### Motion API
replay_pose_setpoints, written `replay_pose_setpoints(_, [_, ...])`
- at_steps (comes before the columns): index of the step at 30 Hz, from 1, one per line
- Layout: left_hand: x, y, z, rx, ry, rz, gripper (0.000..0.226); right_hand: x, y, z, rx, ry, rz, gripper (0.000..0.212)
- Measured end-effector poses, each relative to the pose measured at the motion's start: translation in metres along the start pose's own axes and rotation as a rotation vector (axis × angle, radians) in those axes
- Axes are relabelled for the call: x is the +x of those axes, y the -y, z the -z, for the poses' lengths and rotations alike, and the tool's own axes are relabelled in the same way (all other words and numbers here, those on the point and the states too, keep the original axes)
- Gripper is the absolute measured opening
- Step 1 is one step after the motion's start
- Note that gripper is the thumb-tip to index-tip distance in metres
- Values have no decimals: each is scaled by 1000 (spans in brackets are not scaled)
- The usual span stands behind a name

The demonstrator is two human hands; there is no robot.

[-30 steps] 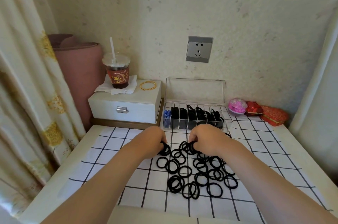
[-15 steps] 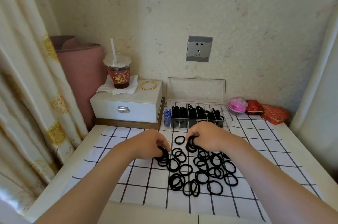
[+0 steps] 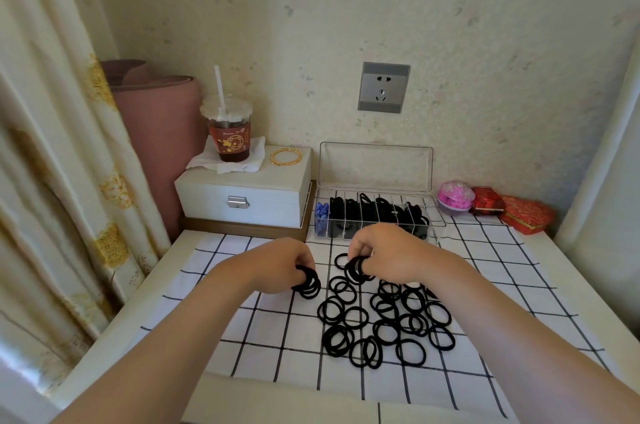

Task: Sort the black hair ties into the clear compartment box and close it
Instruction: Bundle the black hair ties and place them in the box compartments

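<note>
Left hand (image 3: 280, 264) palm down, fingers curled round a bunch of black hair ties (image 3: 309, 285) that hangs below the knuckles. Right hand (image 3: 388, 255) near it, not touching, fingertips pinching a second bunch (image 3: 356, 269) at the far edge of the heap. Loose ties (image 3: 384, 323) flat on the checked cloth (image 3: 242, 302), many overlapping, most of them beside and under the right wrist.

Clear compartment box (image 3: 372, 215) just beyond both hands, at the back of the table (image 3: 588, 302), with its lid (image 3: 375, 165) upright against the wall. Several narrow slots packed with black ties; leftmost slot filled with blue pieces (image 3: 322, 212), too small to tell what kind.

Left of that, a white jewellery box (image 3: 242, 195) with a metal clasp, close beside the clear one; whether touching, cannot tell. On top of it, gold bangles (image 3: 286, 156) and a lidded drink cup (image 3: 229, 134) with a straw, set on a paper napkin (image 3: 242, 163). Right of the clear box, a pink round case (image 3: 455, 196) and two red boxes (image 3: 488, 200) in a row along the wall. Grey wall socket (image 3: 383, 87) above. Rolled pink mat (image 3: 156, 118) in the corner, patterned curtain (image 3: 52, 146) at far left.
</note>
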State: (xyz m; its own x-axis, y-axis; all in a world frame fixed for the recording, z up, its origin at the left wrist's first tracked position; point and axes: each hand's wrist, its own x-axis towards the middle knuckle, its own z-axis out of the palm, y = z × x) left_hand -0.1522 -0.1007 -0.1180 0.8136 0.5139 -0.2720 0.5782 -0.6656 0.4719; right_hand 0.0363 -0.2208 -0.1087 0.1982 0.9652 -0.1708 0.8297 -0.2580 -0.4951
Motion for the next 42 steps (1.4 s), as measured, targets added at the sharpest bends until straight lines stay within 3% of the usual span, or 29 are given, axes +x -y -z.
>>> replay_pose_setpoints(3, [-2, 3, 2, -144, 8, -12, 18, -2, 6, 0, 143, 155, -11, 23])
replay_pose_setpoints(5, [-6, 0, 2, -300, 43, -19, 25, -4, 9, -4, 93, 217, 9, 24])
replay_pose_setpoints(8, [-11, -8, 1, -423, 124, -49, 30, -4, 13, -11, -47, 177, 54, 27])
replay_pose_setpoints(15, [-7, -19, -13, -24, 102, -69, 29, -4, 25, -20, -418, 53, 70, 35])
replay_pose_setpoints(19, [-2, -20, -21, 44, 89, -34, 27, -4, 26, -21, -470, 29, 53, 27])
replay_pose_setpoints(23, [1, -26, -28, 34, 50, -58, 21, -6, 22, -21, -499, 114, 1, 19])
replay_pose_setpoints(31, [7, -25, -23, -70, 36, -54, 11, -4, -3, 0, -92, -25, -76, 27])
replay_pose_setpoints(35, [10, -22, -19, -493, -73, 34, 8, -10, -6, 7, 193, -53, -81, 8])
replay_pose_setpoints(42, [16, -29, -20, -775, -225, 132, 18, -20, 4, 20, 587, 42, -58, 21])
